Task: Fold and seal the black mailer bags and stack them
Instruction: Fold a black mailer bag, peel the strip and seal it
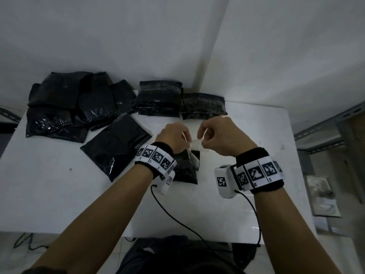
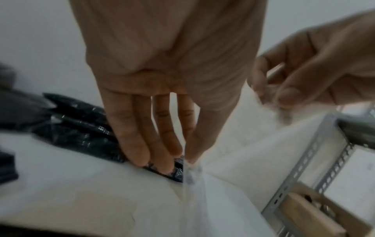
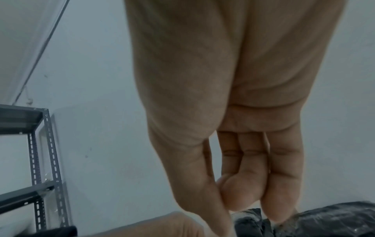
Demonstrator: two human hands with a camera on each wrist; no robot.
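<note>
A small black mailer bag [image 1: 185, 169] lies on the white table [image 1: 79, 194] under my wrists, its top flap lifted. Above it my left hand [image 1: 186, 138] and right hand [image 1: 202, 139] each pinch an end of a clear liner strip [image 1: 194, 141] stretched between them. In the left wrist view my left hand [image 2: 182, 157] pinches the clear strip [image 2: 192, 184] between thumb and forefinger, the other fingers hanging straight. In the right wrist view my right hand [image 3: 223, 200] has thumb pressed against curled fingers, above a black bag [image 3: 324, 221]; the strip is hidden there.
A loose pile of black bags [image 1: 69, 107] fills the table's back left, with one flat bag [image 1: 116, 147] nearer me. Two neat stacks [image 1: 160, 97] [image 1: 203, 105] stand against the back wall. A metal rack [image 1: 325, 131] is to the right.
</note>
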